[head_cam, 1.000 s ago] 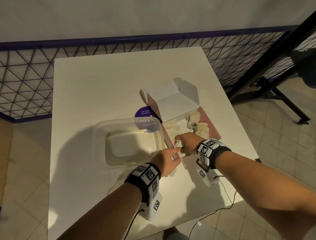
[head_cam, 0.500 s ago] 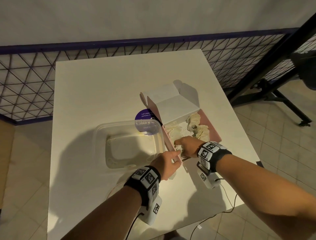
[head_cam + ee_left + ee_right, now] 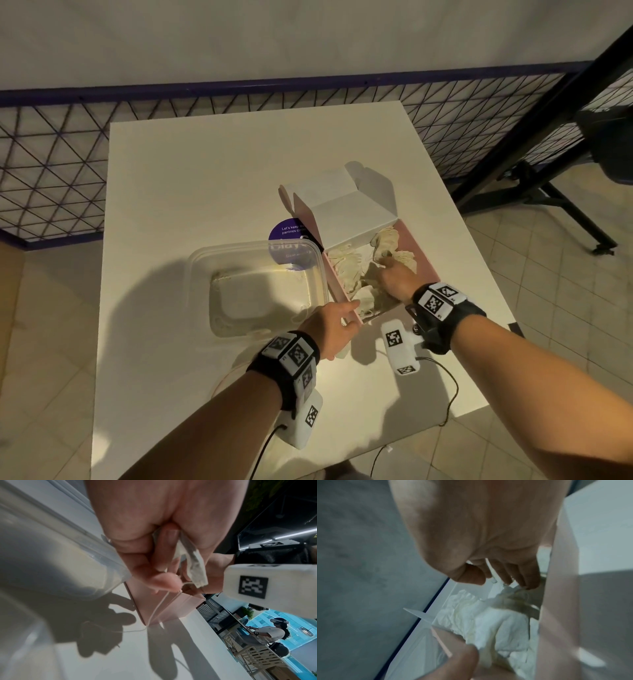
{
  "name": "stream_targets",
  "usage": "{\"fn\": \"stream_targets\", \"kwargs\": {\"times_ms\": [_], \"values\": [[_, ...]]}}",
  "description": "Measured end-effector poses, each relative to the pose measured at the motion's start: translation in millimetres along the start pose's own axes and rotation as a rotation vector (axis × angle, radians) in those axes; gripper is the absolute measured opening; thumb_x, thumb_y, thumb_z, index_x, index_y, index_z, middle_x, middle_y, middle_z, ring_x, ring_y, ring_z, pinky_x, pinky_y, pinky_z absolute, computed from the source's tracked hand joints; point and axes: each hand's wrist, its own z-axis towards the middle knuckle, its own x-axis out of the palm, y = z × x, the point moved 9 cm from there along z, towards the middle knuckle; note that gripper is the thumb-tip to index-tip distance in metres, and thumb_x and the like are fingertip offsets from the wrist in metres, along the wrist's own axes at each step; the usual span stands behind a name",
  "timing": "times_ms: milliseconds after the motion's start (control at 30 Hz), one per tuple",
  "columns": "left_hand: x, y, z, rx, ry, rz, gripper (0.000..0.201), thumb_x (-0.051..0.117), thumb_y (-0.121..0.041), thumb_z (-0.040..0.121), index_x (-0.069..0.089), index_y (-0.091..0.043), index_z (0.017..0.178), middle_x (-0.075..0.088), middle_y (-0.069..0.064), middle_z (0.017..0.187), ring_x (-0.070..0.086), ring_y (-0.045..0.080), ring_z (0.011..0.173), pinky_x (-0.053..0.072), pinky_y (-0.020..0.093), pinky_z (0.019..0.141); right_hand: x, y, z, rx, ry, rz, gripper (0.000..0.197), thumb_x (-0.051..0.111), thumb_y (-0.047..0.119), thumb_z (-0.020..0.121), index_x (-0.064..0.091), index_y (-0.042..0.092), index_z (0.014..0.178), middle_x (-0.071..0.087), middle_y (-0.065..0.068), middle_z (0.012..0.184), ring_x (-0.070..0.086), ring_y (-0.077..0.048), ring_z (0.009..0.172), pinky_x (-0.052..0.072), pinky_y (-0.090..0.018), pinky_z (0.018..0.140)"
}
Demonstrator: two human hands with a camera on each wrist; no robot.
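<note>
Count: one pink box (image 3: 419, 246), one clear tub (image 3: 202, 274), one purple disc (image 3: 286, 231).
Boxed sachets (image 3: 346, 270) crumpled, cream, uncountable; left hand (image 3: 330, 330) pinches one stringed sachet (image 3: 193, 566); right hand (image 3: 397, 279) touches them, grip cannot be told.

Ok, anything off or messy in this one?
Mostly the pink box: its cream pouches lie in a crumpled heap, not in rows. A thread trails from the left hand, which grips one pouch, over the box corner onto the table. The clear tub has smeared residue.

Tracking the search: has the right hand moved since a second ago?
Yes. The right hand went deeper into the pink box, toward its raised white flap.
</note>
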Motion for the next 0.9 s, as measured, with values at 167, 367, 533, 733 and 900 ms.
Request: {"fn": "stream_targets", "kwargs": {"times_ms": [167, 367, 533, 733, 900], "values": [[1.3, 2.0, 0.6, -0.016, 0.002, -0.015, 0.050, 0.049, -0.030, 0.095, 0.041, -0.031, 0.144, 0.049, -0.001, 0.143, 0.058, 0.025, 0.112, 0.054, 0.022, 0.044, 20.1, 10.6, 3.1, -0.072, 0.088, -0.064, 0.032, 0.038, 0.004, 0.095, 0.054, 0.000, 0.122, 0.061, -0.019, 0.122, 0.057, -0.028, 0.109, 0.041, -0.032, 0.096], [1.2, 2.9, 0.7, -0.012, -0.007, 0.003, 0.050, 0.050, -0.031, 0.095, 0.041, -0.032, 0.144, 0.048, -0.001, 0.144, 0.057, 0.026, 0.113, 0.055, 0.023, 0.045, 13.0, 9.8, 9.9, -0.147, 0.042, -0.115, 0.025, 0.051, 0.004, 0.089, 0.058, 0.009, 0.112, 0.058, -0.001, 0.092, 0.057, -0.019, 0.093, 0.045, -0.031, 0.089], [0.5, 2.2, 1.1, -0.003, -0.010, 0.008, 0.050, 0.050, -0.030, 0.095, 0.041, -0.030, 0.144, 0.049, -0.002, 0.143, 0.056, 0.026, 0.115, 0.056, 0.025, 0.047, -1.7, 13.2, 3.1, -0.195, -0.066, -0.112, 0.005, 0.059, 0.013, 0.088, 0.062, 0.016, 0.086, 0.065, -0.003, 0.090, 0.060, -0.021, 0.088, 0.043, -0.025, 0.076], [1.2, 2.9, 1.9, -0.008, 0.005, -0.020, 0.050, 0.051, -0.028, 0.095, 0.041, -0.030, 0.144, 0.049, -0.002, 0.142, 0.054, 0.026, 0.116, 0.056, 0.025, 0.047, -37.9, 29.3, -13.9, -0.340, -0.162, -0.100, 0.010, 0.061, 0.022, 0.090, 0.070, 0.020, 0.092, 0.067, 0.003, 0.091, 0.060, -0.015, 0.088, 0.042, -0.020, 0.076], [2.2, 3.6, 1.9, -0.017, 0.006, -0.055, 0.049, 0.051, -0.027, 0.094, 0.043, -0.029, 0.142, 0.052, -0.001, 0.139, 0.058, 0.026, 0.109, 0.055, 0.025, 0.043, -46.5, 36.6, -30.1, -0.443, -0.091, -0.140, 0.009, 0.060, 0.013, 0.090, 0.069, 0.012, 0.088, 0.065, -0.001, 0.088, 0.058, -0.017, 0.086, 0.036, -0.015, 0.069]]}}
